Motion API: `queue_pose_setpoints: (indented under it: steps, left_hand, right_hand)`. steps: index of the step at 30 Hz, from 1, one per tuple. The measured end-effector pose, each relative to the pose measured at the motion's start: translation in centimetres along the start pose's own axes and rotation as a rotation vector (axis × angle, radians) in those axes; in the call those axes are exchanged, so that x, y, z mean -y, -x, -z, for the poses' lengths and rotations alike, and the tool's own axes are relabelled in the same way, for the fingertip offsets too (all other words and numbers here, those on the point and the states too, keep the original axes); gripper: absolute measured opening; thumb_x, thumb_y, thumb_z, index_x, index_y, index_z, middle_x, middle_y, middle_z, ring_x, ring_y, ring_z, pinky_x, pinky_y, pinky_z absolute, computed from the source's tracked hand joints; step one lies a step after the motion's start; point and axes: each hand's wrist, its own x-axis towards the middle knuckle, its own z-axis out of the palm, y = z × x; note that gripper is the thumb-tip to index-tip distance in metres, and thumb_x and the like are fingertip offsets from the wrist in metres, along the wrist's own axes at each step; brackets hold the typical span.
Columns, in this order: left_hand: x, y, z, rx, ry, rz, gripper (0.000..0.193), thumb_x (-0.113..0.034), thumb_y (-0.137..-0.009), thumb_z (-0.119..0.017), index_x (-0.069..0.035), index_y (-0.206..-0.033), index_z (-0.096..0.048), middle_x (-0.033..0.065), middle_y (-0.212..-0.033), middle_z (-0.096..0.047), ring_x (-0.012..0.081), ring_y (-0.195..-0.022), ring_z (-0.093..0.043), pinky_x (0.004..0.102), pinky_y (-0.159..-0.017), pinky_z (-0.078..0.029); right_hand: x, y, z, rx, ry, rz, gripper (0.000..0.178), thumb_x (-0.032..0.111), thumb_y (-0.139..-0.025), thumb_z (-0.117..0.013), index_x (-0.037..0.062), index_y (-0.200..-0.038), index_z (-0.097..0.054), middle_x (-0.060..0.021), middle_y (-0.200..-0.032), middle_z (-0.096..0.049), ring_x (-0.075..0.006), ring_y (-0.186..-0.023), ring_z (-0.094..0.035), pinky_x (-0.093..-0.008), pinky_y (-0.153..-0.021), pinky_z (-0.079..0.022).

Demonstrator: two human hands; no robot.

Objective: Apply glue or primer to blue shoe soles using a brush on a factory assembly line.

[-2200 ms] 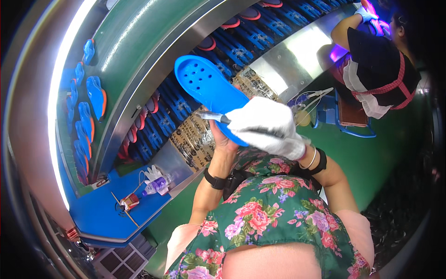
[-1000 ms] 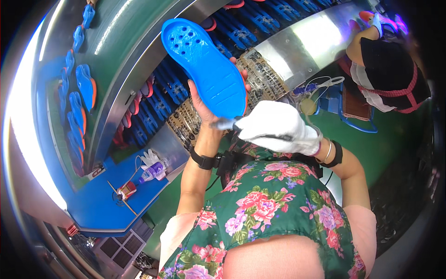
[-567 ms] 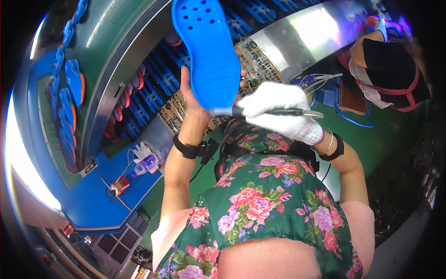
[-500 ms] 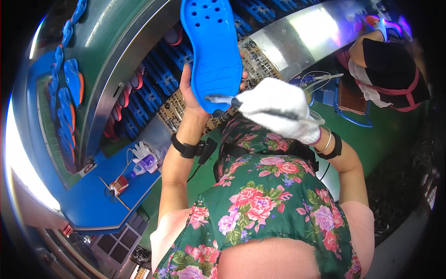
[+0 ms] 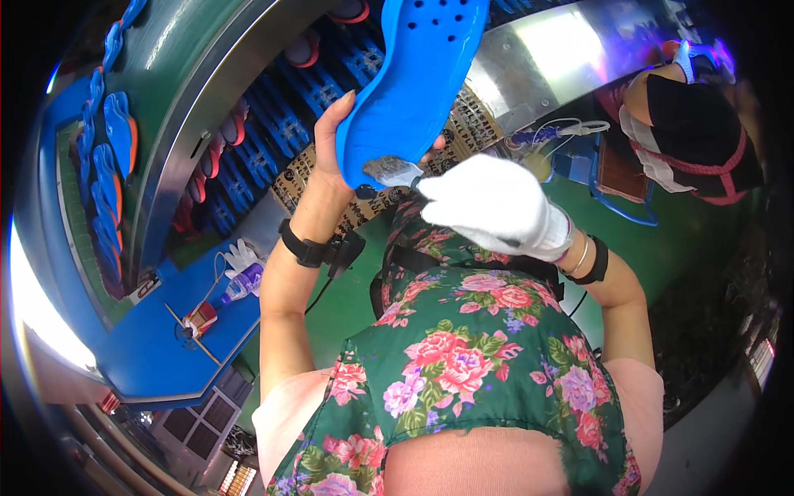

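Observation:
A blue shoe sole (image 5: 405,99) with round holes near its far end is held tilted in front of me. My left hand (image 5: 332,142) is bare and cups the sole from beneath, thumb at its left edge and fingertips showing at its right edge. In my right hand (image 5: 492,202), which wears a white knitted glove, is a brush (image 5: 392,172) with dark bristles and a pale metal band. Its bristles lie against the inside of the sole's near end. The gloved fingers hide most of the brush handle.
Several blue-and-orange soles (image 5: 121,132) rest along the green machine (image 5: 178,50) at left. Behind the sole is a rack of blue pieces (image 5: 260,153). A bottle (image 5: 241,283) and white glove (image 5: 241,257) are on the blue table (image 5: 157,347). Another person (image 5: 695,124) works at right.
The sole has turned clockwise, its far end swinging right. My left hand has shifted slightly left and up. The brush is turned so its bristles show broadly; the gloved hand has moved little.

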Motion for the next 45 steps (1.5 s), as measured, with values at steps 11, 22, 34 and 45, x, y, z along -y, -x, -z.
queue_pose_setpoints:
  steps: [11, 22, 34, 45]
  left_hand:
    - [-0.4, -0.4, -1.9, -0.102, -0.330, 0.056, 0.090, -0.050, -0.086, -0.063, 0.005, -0.152, -0.037, 0.0342, -0.138, -0.053, 0.0505, -0.110, -0.065, 0.0481, -0.091, -0.059]
    - [1.2, -1.2, -0.2, 0.017, -0.079, -0.067, 0.101, -0.059, -0.083, -0.063, 0.002, -0.156, -0.029, 0.0319, -0.146, -0.045, 0.0511, -0.116, -0.058, 0.0518, -0.095, -0.054]
    - [4.2, -0.9, -2.1, -0.344, 0.078, -0.267, 0.096, -0.069, -0.093, -0.048, -0.001, -0.157, -0.027, 0.0272, -0.147, -0.047, 0.0465, -0.117, -0.058, 0.0549, -0.087, -0.054]
    - [5.9, 1.5, -1.2, -0.079, 0.173, -0.280, 0.100, -0.071, -0.090, -0.054, -0.005, -0.159, -0.024, 0.0270, -0.153, -0.040, 0.0510, -0.128, -0.052, 0.0619, -0.102, -0.050]
  right_hand:
    - [0.5, -0.2, 0.9, 0.025, -0.072, -0.071, 0.019, 0.008, -0.080, -0.080, 0.0097, -0.098, -0.078, -0.0091, -0.100, -0.076, -0.0259, -0.079, -0.069, -0.0355, -0.070, -0.056]
    - [1.7, 0.2, -0.4, -0.058, -0.359, -0.327, 0.017, 0.004, -0.078, -0.082, 0.0074, -0.093, -0.078, -0.0094, -0.095, -0.077, -0.0234, -0.084, -0.073, -0.0346, -0.078, -0.057]
    - [-0.5, 0.6, 1.9, -0.169, -0.349, -0.542, 0.020, -0.002, -0.080, -0.079, 0.0013, -0.100, -0.077, -0.0139, -0.102, -0.076, -0.0191, -0.092, -0.073, -0.0316, -0.083, -0.058]
    - [-1.5, -1.5, 4.2, -0.163, -0.273, -0.288, 0.018, -0.002, -0.077, -0.079, 0.0011, -0.095, -0.077, -0.0153, -0.101, -0.077, -0.0241, -0.089, -0.073, -0.0341, -0.080, -0.057]
